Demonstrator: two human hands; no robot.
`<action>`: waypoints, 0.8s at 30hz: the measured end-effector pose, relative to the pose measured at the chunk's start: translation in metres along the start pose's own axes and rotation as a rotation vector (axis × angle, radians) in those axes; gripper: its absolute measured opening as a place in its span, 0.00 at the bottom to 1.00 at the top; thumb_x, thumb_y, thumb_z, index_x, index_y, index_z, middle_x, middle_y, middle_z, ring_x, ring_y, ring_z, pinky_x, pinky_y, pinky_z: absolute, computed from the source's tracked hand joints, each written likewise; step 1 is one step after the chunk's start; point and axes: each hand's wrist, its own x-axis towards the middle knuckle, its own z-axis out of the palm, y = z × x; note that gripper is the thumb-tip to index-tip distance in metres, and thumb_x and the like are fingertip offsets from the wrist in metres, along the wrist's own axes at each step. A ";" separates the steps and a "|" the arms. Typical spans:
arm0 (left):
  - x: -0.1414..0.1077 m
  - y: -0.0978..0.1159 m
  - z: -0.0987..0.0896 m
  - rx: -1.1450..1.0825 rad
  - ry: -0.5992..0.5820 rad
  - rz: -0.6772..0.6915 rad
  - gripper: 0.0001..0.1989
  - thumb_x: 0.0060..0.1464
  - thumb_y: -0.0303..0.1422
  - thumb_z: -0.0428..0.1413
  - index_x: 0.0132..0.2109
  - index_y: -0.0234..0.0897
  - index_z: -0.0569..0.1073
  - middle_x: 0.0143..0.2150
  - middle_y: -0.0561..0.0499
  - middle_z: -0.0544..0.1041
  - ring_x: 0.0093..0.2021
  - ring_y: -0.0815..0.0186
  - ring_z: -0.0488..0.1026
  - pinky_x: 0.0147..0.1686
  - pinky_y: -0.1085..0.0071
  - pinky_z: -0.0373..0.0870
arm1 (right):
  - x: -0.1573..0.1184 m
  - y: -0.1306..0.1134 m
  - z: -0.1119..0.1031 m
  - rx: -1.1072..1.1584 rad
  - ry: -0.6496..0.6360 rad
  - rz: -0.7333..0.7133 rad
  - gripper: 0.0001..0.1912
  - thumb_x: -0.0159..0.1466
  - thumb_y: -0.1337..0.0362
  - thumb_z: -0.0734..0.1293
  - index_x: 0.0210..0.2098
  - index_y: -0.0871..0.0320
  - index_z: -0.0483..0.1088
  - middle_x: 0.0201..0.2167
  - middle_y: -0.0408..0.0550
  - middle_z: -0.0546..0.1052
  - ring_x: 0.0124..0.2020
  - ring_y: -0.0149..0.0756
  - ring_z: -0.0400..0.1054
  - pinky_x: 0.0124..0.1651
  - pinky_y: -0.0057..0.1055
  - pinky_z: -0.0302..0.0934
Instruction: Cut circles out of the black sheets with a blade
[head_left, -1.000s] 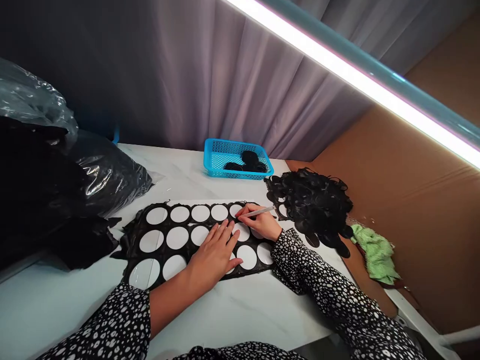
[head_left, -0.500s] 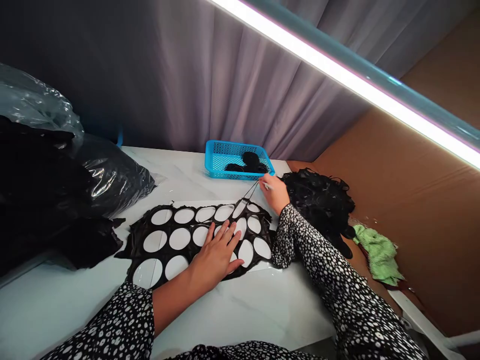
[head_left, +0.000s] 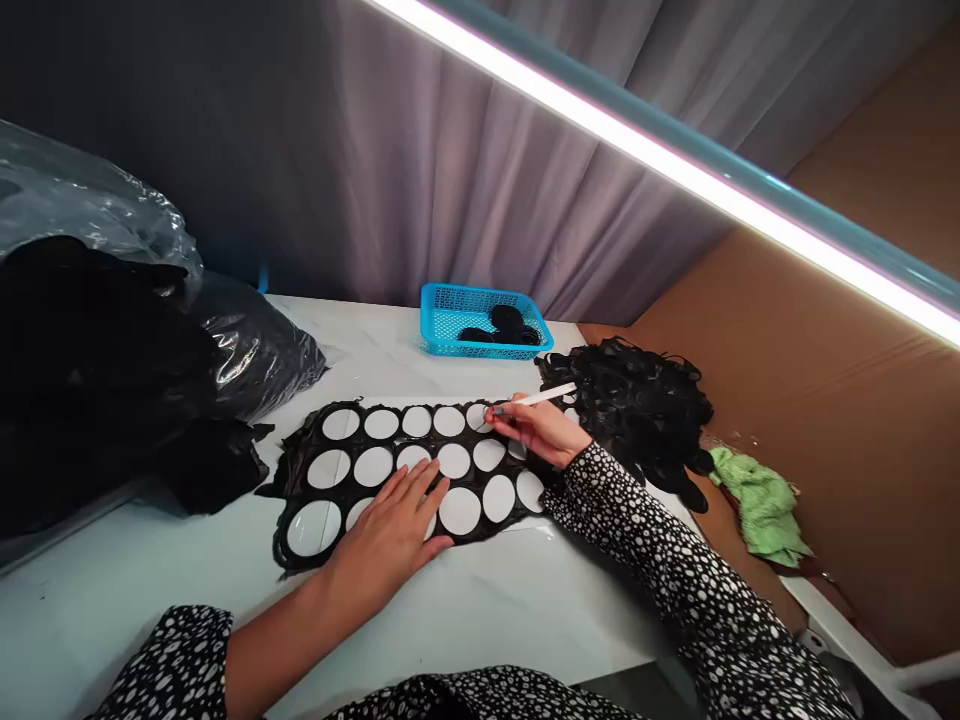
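Observation:
A black rubbery-looking sheet (head_left: 298, 458) with rows of round holes lies flat on the white table, white showing through the holes. My left hand (head_left: 394, 520) rests on its lower middle, palm down with fingers stretched out. Between the fingers of my right hand (head_left: 546, 432) is a slim white pen-like tool (head_left: 549, 394). Its thin tip meets the sheet around a hole in the top row, towards the right end. What kind of tool it is, I cannot make out.
Behind the sheet stands a blue plastic basket (head_left: 429, 335) holding several black round pieces (head_left: 508, 321). A heap of black scraps (head_left: 641, 400) lies at the right, with a green cloth (head_left: 761, 505) beyond it. Black plastic bags (head_left: 247, 345) fill the left side. A tube light (head_left: 645, 150) crosses overhead.
My right hand has come down and left from beside the basket to the sheet. The sheet's pulled-up strands no longer stretch to it. My left hand has shifted slightly left.

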 end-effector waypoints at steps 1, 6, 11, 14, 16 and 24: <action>-0.002 0.001 0.001 0.010 -0.004 -0.003 0.27 0.68 0.47 0.44 0.64 0.34 0.63 0.67 0.38 0.64 0.67 0.53 0.60 0.63 0.53 0.60 | -0.005 0.006 0.008 0.034 -0.040 0.038 0.13 0.54 0.65 0.76 0.26 0.59 0.66 0.36 0.51 0.80 0.41 0.32 0.75 0.42 0.24 0.72; -0.004 0.003 0.005 0.046 -0.028 -0.019 0.28 0.67 0.48 0.44 0.64 0.34 0.64 0.67 0.37 0.63 0.67 0.52 0.60 0.63 0.53 0.61 | -0.022 0.025 0.034 0.058 -0.125 0.105 0.18 0.53 0.63 0.77 0.24 0.59 0.63 0.33 0.46 0.78 0.33 0.26 0.73 0.41 0.24 0.71; -0.003 0.002 0.003 -0.014 -0.039 -0.031 0.27 0.65 0.46 0.50 0.64 0.35 0.63 0.67 0.37 0.63 0.68 0.52 0.59 0.64 0.51 0.59 | -0.022 0.023 0.037 -0.076 -0.109 0.045 0.20 0.49 0.61 0.80 0.25 0.60 0.65 0.32 0.44 0.77 0.32 0.28 0.73 0.35 0.23 0.69; 0.002 0.003 -0.004 -0.114 -0.024 -0.093 0.26 0.64 0.42 0.53 0.64 0.36 0.64 0.68 0.38 0.61 0.68 0.50 0.58 0.64 0.48 0.58 | -0.025 0.024 0.036 -0.042 -0.145 0.108 0.19 0.49 0.60 0.79 0.26 0.61 0.66 0.33 0.45 0.77 0.35 0.30 0.74 0.34 0.21 0.69; 0.010 0.003 -0.014 -0.256 -0.004 -0.127 0.20 0.65 0.35 0.51 0.62 0.37 0.67 0.69 0.39 0.60 0.68 0.50 0.57 0.64 0.48 0.56 | -0.030 0.025 0.038 -0.001 -0.197 0.152 0.19 0.50 0.61 0.80 0.28 0.61 0.67 0.34 0.46 0.77 0.36 0.30 0.74 0.33 0.20 0.68; 0.043 0.006 -0.049 -1.011 0.113 -0.374 0.03 0.56 0.29 0.53 0.34 0.38 0.71 0.44 0.48 0.79 0.46 0.62 0.77 0.47 0.64 0.73 | -0.049 0.022 0.051 0.105 -0.348 0.141 0.18 0.53 0.62 0.78 0.27 0.61 0.65 0.37 0.47 0.77 0.35 0.28 0.74 0.32 0.18 0.67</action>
